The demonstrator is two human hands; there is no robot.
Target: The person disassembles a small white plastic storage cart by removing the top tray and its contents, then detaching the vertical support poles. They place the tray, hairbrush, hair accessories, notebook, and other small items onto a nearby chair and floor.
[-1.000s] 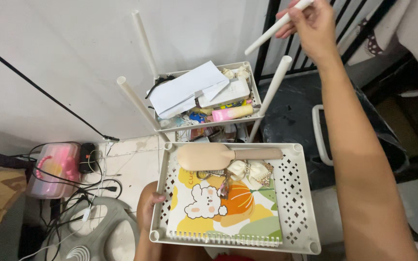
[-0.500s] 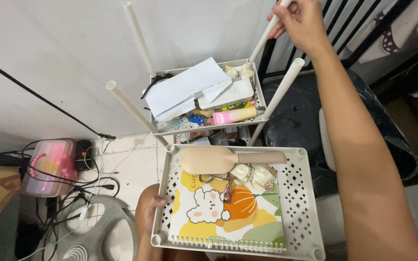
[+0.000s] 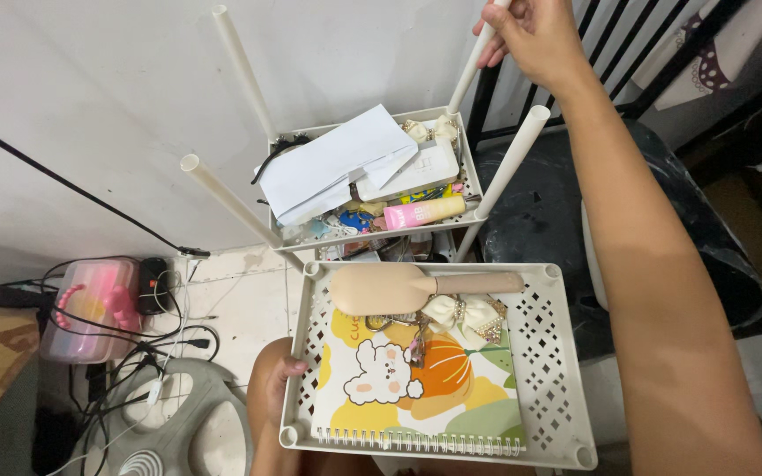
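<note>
1. Head view: the right hand (image 3: 535, 35) is clenched around a white pole (image 3: 469, 72), whose lower end meets the back right corner of the shelf rack (image 3: 465, 172).
2. Three more white poles stand up from the rack's other corners.
3. The rack's tray holds white envelopes (image 3: 328, 163), a flat white box (image 3: 416, 169), a pink tube (image 3: 423, 211) and small clutter.
4. The left hand (image 3: 268, 388) grips the left edge of a loose cream tray (image 3: 549, 370), held low, in front of the rack.
5. In that tray: a spiral notebook (image 3: 416, 388) with a rabbit cover, a beige hairbrush (image 3: 399, 287) across its top, a cream bow clip (image 3: 465, 316).
</note>
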